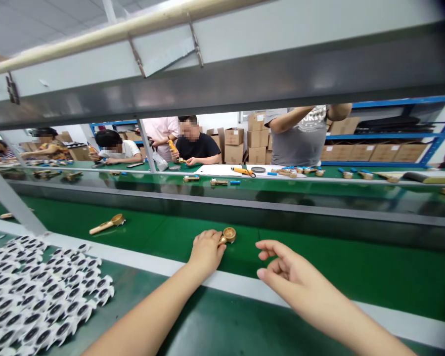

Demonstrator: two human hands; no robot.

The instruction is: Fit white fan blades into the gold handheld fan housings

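My left hand (206,252) is closed over the handle of a gold-coloured scoop (229,234), which rests on the green conveyor belt (163,230). The scoop's round cup shows past my fingers; most of the handle is hidden under them. To the right, my right hand (285,269) hovers over the belt's near edge, its fingers curved and apart with nothing between them. A second gold scoop (109,224) lies farther left on the belt, its cup pointing away to the right.
Many white pieces with dark round centres (40,296) cover the green bench at left. A grey metal shelf (207,84) crosses overhead, and a slanted post (15,202) stands at left. Across the belt, co-workers sit or stand at another bench with an orange tool (243,171).
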